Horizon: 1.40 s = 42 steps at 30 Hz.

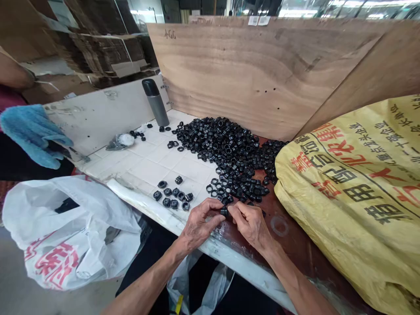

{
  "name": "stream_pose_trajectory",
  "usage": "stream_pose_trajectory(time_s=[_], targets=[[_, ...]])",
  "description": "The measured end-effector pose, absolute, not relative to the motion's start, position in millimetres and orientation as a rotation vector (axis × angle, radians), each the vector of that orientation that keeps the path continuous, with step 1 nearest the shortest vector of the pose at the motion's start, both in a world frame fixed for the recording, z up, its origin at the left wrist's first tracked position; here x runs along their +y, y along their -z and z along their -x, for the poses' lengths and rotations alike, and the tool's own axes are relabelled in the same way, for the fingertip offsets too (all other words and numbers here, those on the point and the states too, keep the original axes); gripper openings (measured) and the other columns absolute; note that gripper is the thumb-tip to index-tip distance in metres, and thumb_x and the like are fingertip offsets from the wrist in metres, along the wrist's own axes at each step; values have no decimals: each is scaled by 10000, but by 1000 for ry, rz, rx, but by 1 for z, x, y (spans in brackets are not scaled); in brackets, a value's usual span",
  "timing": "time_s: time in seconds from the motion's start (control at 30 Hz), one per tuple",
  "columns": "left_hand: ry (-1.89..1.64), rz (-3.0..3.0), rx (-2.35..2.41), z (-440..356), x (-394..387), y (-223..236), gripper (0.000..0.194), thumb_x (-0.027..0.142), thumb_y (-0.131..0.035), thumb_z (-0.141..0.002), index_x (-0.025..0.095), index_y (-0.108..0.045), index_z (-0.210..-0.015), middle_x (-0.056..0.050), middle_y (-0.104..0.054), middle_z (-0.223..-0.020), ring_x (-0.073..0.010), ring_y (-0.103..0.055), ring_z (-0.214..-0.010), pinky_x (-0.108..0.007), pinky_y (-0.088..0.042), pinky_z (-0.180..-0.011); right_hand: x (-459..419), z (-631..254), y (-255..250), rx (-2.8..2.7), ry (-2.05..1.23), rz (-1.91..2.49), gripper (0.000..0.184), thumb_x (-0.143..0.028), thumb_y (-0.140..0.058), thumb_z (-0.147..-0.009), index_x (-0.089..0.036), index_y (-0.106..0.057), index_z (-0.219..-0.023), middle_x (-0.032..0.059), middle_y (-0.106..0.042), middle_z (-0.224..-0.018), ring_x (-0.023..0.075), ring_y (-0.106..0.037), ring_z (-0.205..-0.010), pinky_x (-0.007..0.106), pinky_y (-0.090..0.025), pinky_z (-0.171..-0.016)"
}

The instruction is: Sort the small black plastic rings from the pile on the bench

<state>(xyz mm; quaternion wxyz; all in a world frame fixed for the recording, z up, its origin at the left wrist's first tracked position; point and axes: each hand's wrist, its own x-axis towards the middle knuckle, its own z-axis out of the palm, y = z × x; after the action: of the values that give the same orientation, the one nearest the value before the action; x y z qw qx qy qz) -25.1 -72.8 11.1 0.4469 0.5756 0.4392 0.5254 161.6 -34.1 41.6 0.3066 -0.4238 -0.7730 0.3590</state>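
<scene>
Near the table's front edge, my left hand (204, 221) pinches a small black plastic ring-shaped part (224, 211) between thumb and fingers. On the part's other side, my right hand (248, 221) is closed, its fingertips against or very near it; whatever else they hold is hidden. Just beyond my hands spreads a large pile of black plastic rings (223, 140), with loose rings (214, 193) along its near edge. To the left of my left hand lies a group of several black round parts (174, 203), some with closed, capped-looking faces.
A yellow sack (348, 188) with printed characters rests at the right. Wooden boards (262, 74) wall the back. A dark flask (155, 103) and a small clear bag (121, 141) stand at the left, beyond a white plastic bag (72, 232) and a blue towel (33, 131). Another person's arm (13, 72) shows far left.
</scene>
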Motion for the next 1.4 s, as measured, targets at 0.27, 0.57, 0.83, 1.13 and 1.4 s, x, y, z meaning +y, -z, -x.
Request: stream_pose_trajectory(time_s=[0.27, 0.57, 0.83, 1.13, 1.4], targets=[[-1330, -1546, 1114, 28, -73, -4, 201, 199, -653, -893, 225, -613, -1089, -54, -629, -1100, -180, -650, -985, -315, -567, -844, -39, -156, -39, -1995, -1042, 1085, 121, -273, -527, -948, -211, -571, -854, -31, -543, -639, 131, -515, -577, 236, -399, -575], [-1300, -1623, 1154, 19, -85, -5, 211, 184, -628, -901, 208, -602, -1109, -80, -636, -1125, -207, -645, -1037, -357, -556, -896, -39, -153, -42, -1903, -1091, 1198, 298, -353, -482, -973, -206, -527, -718, -40, -512, -610, 120, -491, -574, 233, -356, -543], [-1262, -1672, 1267, 22, -96, -3, 201, 198, -579, -920, 205, -583, -1120, -69, -628, -1101, -193, -644, -1017, -343, -554, -887, -44, -149, -32, -1976, -1033, 1074, 124, -247, -549, -941, -205, -577, -828, -24, -591, -666, 130, -567, -596, 241, -411, -572], [-925, -2303, 1861, 68, -75, -36, 145, 230, -593, -886, 190, -659, -1009, -92, -650, -1025, -250, -650, -938, -407, -557, -838, -32, -155, -12, -2187, -598, 1109, 367, -71, -474, -909, -192, -550, -1247, 88, -585, -1039, 209, -621, -918, 326, -524, -796], [-839, -2429, 1547, 25, -42, -14, 279, 69, -516, -893, 189, -626, -1119, -93, -670, -1155, -228, -660, -1055, -365, -578, -904, -28, -156, -4, -2314, -474, 1217, 225, -45, -469, -897, -200, -567, -1028, 72, -538, -1044, 183, -606, -831, 295, -510, -715]])
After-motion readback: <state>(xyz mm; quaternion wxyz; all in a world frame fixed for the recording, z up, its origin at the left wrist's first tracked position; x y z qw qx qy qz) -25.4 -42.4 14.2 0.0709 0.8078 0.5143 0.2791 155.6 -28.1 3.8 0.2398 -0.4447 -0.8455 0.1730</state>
